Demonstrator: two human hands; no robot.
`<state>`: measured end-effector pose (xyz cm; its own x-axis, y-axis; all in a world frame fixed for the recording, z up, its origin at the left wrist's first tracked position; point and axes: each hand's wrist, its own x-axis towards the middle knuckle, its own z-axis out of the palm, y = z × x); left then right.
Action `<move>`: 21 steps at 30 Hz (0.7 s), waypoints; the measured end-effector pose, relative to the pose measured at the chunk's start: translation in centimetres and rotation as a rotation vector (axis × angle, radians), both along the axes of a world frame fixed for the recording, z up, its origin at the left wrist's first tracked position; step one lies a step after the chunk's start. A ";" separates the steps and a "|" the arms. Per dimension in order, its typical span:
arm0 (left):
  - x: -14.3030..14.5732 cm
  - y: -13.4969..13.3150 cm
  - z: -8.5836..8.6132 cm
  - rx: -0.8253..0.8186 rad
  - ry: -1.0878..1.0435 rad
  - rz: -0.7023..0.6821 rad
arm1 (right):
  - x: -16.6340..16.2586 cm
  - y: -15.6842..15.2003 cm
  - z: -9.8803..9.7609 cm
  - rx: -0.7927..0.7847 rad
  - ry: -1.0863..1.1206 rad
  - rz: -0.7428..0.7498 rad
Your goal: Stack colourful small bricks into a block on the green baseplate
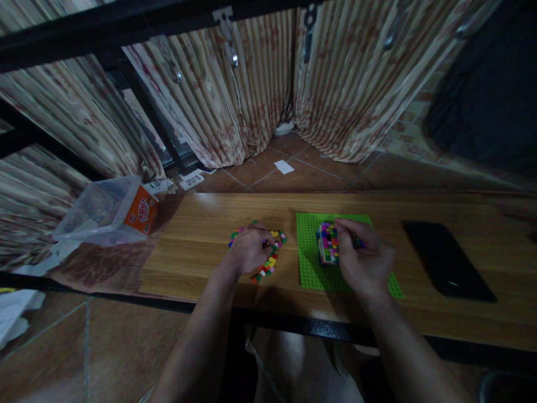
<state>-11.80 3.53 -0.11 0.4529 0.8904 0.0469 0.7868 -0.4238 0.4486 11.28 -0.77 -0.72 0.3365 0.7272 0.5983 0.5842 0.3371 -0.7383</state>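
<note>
Black tablet (447, 260) right of brick cube (328, 244)

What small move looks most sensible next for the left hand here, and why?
Probably close the left hand on one brick from the loose bricks and carry it toward the brick block. The left hand lies curled over that pile, while the right hand touches the block standing on the green baseplate. Whether a brick is already pinched is hidden.
</note>
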 end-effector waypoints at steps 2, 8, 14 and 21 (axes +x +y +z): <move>0.1 0.0 0.1 -0.002 0.008 0.009 | -0.1 0.1 0.0 -0.009 0.001 0.000; 0.4 0.0 0.3 -0.032 -0.002 0.025 | -0.3 0.0 0.2 -0.033 0.003 0.016; 0.5 0.1 0.2 -0.018 0.007 0.003 | -0.3 0.0 0.0 -0.027 -0.008 0.011; 0.6 0.1 0.5 0.019 -0.042 0.052 | -0.5 -0.2 0.0 -0.031 0.003 0.032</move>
<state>-11.22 3.66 0.40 0.4029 0.9116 0.0819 0.7887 -0.3912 0.4742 10.78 -0.96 -0.71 0.3141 0.7556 0.5748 0.5715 0.3330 -0.7500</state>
